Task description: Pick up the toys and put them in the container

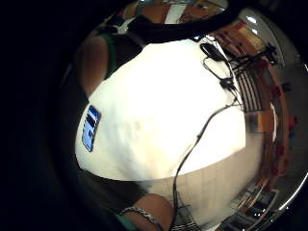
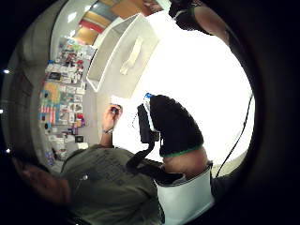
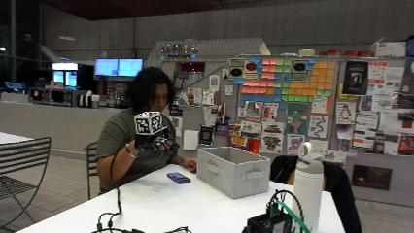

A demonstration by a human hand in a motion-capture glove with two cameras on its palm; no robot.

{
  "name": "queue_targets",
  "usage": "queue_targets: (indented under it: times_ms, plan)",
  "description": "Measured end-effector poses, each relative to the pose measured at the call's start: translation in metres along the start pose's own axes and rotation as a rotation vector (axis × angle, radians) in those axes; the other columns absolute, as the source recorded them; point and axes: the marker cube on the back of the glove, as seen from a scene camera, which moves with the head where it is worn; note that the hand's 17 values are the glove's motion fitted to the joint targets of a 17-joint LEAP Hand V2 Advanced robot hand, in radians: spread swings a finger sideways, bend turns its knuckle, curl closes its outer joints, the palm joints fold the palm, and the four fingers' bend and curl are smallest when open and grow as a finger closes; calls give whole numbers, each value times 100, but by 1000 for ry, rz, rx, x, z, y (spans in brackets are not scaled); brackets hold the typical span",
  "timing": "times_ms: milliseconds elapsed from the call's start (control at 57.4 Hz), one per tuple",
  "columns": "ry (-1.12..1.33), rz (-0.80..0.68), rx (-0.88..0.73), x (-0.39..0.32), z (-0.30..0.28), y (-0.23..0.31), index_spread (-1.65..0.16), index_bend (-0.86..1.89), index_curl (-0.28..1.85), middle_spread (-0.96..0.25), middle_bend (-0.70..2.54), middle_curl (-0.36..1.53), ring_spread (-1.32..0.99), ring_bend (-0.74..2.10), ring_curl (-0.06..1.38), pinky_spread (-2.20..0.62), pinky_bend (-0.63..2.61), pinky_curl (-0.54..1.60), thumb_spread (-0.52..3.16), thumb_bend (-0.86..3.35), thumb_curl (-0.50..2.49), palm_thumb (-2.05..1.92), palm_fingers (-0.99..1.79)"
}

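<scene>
In the outside view my gloved right hand [image 3: 157, 144] is raised in front of the person's chest, well above the white table [image 3: 194, 204]. Its fingers look relaxed and nothing shows between them. The grey fabric container [image 3: 232, 171] stands on the table to the hand's right. The thumb side palm view looks down into the container [image 2: 108, 56], where a pale toy [image 2: 132, 55] lies on the bottom. The gloved thumb [image 2: 172, 123] crosses that view. I see no toys on the tabletop.
A blue phone [image 3: 178, 177] lies on the table beside the container, with the person's bare left hand [image 3: 189, 165] next to it. A white bottle [image 3: 308, 187] and black cables [image 3: 278, 218] stand near the front. A cable [image 1: 202, 130] and adapter [image 1: 211, 50] lie on the table.
</scene>
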Motion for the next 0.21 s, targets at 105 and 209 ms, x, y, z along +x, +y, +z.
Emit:
queue_targets:
  times_ms: [105, 209]
  plan:
    - [-18, -26, 4, 1, 5, -1, -43, 21, 54, -11, 23, 44, -19, 41, 20, 2, 74, 33, 142, -3, 22, -4, 12]
    - [-15, -16, -6, 7, 9, -3, -43, 21, 53, -11, 22, 43, -19, 39, 20, 2, 72, 33, 143, -3, 22, -4, 13]
